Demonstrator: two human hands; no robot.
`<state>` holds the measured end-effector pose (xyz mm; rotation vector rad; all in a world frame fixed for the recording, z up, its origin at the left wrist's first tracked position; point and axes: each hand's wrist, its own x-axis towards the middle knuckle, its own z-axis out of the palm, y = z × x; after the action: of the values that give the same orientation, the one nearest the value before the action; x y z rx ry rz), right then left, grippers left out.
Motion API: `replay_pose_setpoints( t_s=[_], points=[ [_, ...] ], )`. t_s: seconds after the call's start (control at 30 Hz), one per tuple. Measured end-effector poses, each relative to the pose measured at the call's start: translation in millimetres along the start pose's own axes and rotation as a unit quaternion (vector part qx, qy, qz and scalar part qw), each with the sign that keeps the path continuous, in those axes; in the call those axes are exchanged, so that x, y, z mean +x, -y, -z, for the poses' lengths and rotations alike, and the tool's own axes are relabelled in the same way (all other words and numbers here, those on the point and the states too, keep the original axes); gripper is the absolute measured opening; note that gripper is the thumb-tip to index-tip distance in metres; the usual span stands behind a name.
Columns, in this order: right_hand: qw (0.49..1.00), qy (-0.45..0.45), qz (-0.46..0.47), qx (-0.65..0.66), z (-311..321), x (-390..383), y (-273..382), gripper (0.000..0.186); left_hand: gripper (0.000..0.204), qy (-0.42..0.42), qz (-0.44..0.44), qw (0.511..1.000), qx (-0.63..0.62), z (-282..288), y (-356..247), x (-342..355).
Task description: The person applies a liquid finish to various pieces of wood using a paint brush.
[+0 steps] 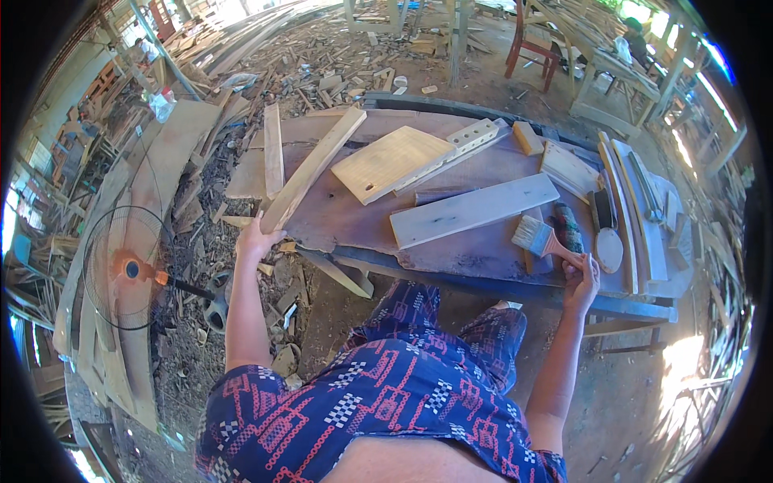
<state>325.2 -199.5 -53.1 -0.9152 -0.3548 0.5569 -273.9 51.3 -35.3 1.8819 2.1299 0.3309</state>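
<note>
My right hand grips the handle of a paintbrush, its pale bristles over the near right of the workbench. Beside the brush lies a dark cylindrical object whose kind I cannot tell. At the bench's left edge, my left hand closes on the near end of a long wooden strip, which slants away to the right. A shorter wooden strip lies just left of it. Mid-bench are a pale board and a wider yellowish board.
A hammer rests among planks at the bench's right end, near a brush with a dark block. A standing fan is on the left. Wood scraps litter the ground beyond, and a red chair stands far right.
</note>
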Motion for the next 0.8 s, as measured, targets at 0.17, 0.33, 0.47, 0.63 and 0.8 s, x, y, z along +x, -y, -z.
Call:
replay_pose_setpoints(
  t_s=[0.17, 0.33, 0.47, 0.63, 0.8],
  points=[
    [1.0, -0.018, -0.018, 0.0, 9, 2, 2, 0.013, 0.054, -0.041, -0.028, 0.996, -0.079, 5, -14, -13],
    [0.998, -0.053, -0.017, 0.006, 1, 0, 0, 0.014, 0.03, 0.002, -0.051, 0.943, -0.328, 16, -7, -23],
    [0.999, -0.026, -0.029, 0.011, 2, 0, 3, 0.015, 0.022, -0.014, -0.056, 0.908, -0.415, 33, -13, -30],
    [0.999, -0.035, -0.022, 0.012, 4, 2, 5, 0.014, 0.03, -0.015, -0.132, 0.884, -0.448, 60, -57, -42],
    [0.995, -0.038, -0.038, 0.078, 15, 6, 3, 0.018, 0.039, -0.004, -0.246, 0.902, -0.356, 72, -142, -82]
  ],
)
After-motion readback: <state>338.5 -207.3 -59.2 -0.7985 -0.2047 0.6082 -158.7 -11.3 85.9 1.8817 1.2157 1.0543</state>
